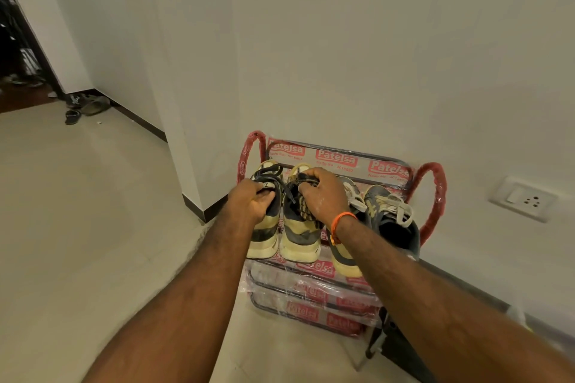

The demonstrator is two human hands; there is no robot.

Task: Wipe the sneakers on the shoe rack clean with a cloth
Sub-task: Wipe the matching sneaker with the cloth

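While the left hand [256, 200] grips a sneaker [264, 227], the right hand [323, 193] clutches the cloth [306, 211].

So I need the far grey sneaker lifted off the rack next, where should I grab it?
Take the grey sneaker by its collar from above, fingers into the opening. It sits upright on the shoe rack at the right end with the mouth open toward you and nothing over it, while the white laces cover the front. The right hand is nearest but holds a cloth.

White walls [342, 40], beige tiled floor [77, 211], wall socket [524, 198]
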